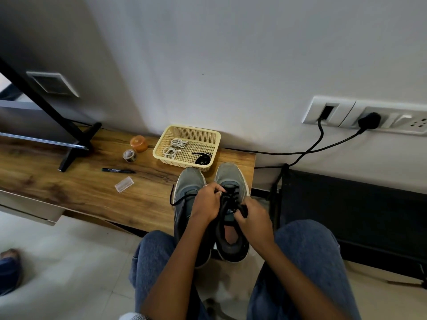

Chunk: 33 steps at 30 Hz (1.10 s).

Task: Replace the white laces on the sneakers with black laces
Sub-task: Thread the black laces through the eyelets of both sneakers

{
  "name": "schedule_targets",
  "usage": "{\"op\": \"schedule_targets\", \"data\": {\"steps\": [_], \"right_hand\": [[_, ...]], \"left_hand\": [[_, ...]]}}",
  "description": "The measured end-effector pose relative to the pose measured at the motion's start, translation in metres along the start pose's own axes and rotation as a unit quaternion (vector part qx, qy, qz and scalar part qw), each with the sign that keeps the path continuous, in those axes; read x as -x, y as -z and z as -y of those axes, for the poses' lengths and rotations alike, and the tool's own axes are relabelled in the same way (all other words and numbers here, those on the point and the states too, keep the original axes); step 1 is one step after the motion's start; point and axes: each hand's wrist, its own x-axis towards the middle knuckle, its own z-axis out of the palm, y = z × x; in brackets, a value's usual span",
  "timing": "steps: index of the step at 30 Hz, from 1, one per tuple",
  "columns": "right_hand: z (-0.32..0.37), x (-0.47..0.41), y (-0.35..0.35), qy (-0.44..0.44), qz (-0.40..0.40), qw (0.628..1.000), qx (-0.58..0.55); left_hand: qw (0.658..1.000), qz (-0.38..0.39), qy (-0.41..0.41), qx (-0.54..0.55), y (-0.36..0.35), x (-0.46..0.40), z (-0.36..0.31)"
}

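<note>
On the wooden bench (69,185), the left hand (206,202) is pinching the black lace (232,192) on the right sneaker (232,218) while the right hand (253,221) is gripping its other end. Uneven pulling could be dragging one end short. White laces (174,147) are lying in the basket (161,144) against the white wall (231,54).

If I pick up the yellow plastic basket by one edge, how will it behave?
The yellow perforated plastic basket is probably light, since its walls are thin mesh. It may flex a little when held by one rim. The coiled white laces and the black lace bundle inside lie loose, so they would likely slide if it tilts.
</note>
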Motion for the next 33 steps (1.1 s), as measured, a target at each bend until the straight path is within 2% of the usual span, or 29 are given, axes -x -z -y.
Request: {"op": "schedule_targets", "data": {"steps": [4,6,8,12,14,17,22,27,33], "right_hand": [[0.0,-0.002,0.005,0.007,0.009,1.0,-0.007],[0.001,-0.005,0.004,0.022,0.018,1.0,0.005],[0.004,-0.006,0.002,0.029,0.018,0.999,0.024],[0.004,-0.002,0.001,0.031,-0.003,0.997,0.065],[0.001,0.0,0.004,0.026,-0.006,0.997,0.07],[-0.003,-0.001,0.006,0.012,-0.003,0.999,0.052],[-0.007,-0.001,0.007,0.004,-0.006,1.0,0.029],[-0.008,0.004,0.005,0.006,-0.018,1.0,0.015],[-0.005,0.003,0.005,0.036,0.013,0.999,0.037]], "left_hand": [[1.0,0.001,-0.028,-0.008,0.004,0.017,0.0],[0.994,0.016,-0.054,-0.091,0.002,0.034,0.0],[0.974,-0.005,-0.088,-0.207,-0.006,0.048,0.001],[0.936,-0.062,-0.055,-0.343,-0.017,0.058,0.004],[0.921,-0.095,-0.058,-0.374,-0.021,0.059,0.002],[0.916,-0.125,-0.057,-0.376,-0.028,0.058,0.005],[0.932,-0.058,0.03,-0.357,-0.022,0.06,-0.003],[0.932,-0.083,0.004,-0.352,-0.021,0.061,-0.002],[0.94,-0.088,0.0,-0.33,-0.018,0.062,-0.002]]}}
